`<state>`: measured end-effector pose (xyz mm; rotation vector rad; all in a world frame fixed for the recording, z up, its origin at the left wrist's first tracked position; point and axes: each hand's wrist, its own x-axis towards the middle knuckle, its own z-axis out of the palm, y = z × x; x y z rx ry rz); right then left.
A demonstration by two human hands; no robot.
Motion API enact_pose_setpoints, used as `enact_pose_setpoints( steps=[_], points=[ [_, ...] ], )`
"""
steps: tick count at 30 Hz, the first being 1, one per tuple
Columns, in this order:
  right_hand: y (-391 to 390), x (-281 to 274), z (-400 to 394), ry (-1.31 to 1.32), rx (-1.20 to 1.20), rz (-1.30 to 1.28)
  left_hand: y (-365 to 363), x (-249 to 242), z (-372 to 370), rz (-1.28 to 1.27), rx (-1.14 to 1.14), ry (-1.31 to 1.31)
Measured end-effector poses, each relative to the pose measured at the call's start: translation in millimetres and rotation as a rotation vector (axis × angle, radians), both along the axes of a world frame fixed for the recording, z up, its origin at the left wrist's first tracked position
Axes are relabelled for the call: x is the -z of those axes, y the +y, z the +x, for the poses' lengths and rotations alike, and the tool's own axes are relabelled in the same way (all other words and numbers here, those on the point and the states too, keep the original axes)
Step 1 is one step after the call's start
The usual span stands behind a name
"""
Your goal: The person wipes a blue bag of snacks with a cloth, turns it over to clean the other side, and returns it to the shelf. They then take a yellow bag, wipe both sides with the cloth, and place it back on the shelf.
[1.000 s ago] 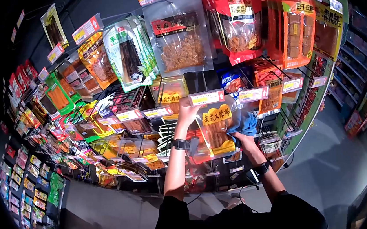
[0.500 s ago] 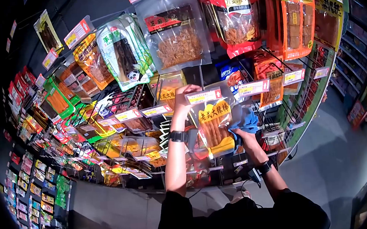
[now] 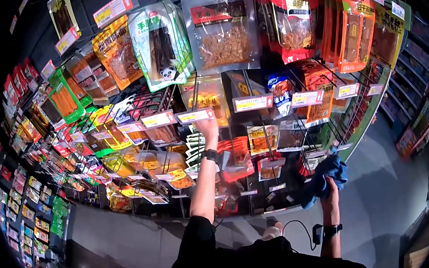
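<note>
My left hand [image 3: 207, 130] is raised to the rack, just under a price tag [image 3: 194, 116] on a hook end. Its fingers are hidden behind the tag, so their grip does not show. Right behind it hangs a clear and yellow snack packet [image 3: 204, 91]. Lower on the right, my right hand [image 3: 330, 191] is closed around a bunched blue cloth [image 3: 327, 176], held away from the rack. A partly shadowed snack packet [image 3: 243, 85] hangs behind another price tag [image 3: 253, 103], to the right of my left hand.
Large packets hang above, among them a sesame-coloured snack bag [image 3: 224, 42], a red bag [image 3: 294, 20] and a green-white bag [image 3: 162, 46]. Wire hooks with tags jut out around my left arm. Grey floor [image 3: 374, 186] lies to the right; another shelf [image 3: 31, 219] stands left.
My left hand has let go of the spicy-stick packet and moved left to the neighbouring hook. My right hand has drawn down and right with the blue cloth, away from the packet.
</note>
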<state>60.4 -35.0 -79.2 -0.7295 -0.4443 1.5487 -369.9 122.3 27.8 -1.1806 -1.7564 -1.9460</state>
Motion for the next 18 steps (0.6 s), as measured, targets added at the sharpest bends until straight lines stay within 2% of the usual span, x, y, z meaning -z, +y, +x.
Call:
enact_pose_setpoints(
  steps=[1, 2, 4, 5, 9, 10, 12, 13, 14, 16, 17, 18],
  points=[
    [-11, 6, 4, -0.006, 0.050, -0.014, 10, 19, -28, -0.196, -0.016, 0.028],
    [-22, 12, 10, -0.013, 0.099, -0.025, 25, 40, -51, -0.096, -0.002, 0.025],
    [-42, 15, 14, 0.015, 0.132, -0.064, 51, 71, -88, -0.048, -0.185, 0.225],
    [-48, 15, 13, 0.016, 0.145, -0.079, 31, 53, -81, -0.198, -0.057, 0.053],
    [-60, 42, 15, 0.028, 0.200, -0.088, 33, 56, -94, -0.450, -0.130, -0.113],
    [-60, 46, 13, 0.027, 0.203, -0.101, 34, 62, -91, -0.372, -0.147, -0.176],
    [-67, 30, -3, 0.022, 0.180, -0.091, 21, 56, -78, -0.330, -0.055, -0.176],
    [-69, 26, -9, 0.020, 0.184, -0.077, 19, 59, -75, -0.169, 0.108, -0.118],
    [-71, 24, -14, 0.018, 0.184, -0.061, 19, 62, -74, -0.227, 0.207, -0.085],
    [-76, 19, -22, 0.009, 0.136, -0.038, -2, 49, -60, -0.125, 0.415, -0.075],
    [-79, 8, -32, -0.002, 0.112, -0.047, -13, 42, -57, -0.094, 0.481, 0.023],
    [-80, -2, -41, -0.012, 0.084, -0.055, -37, 21, -46, -0.073, 0.610, -0.002]
  ],
)
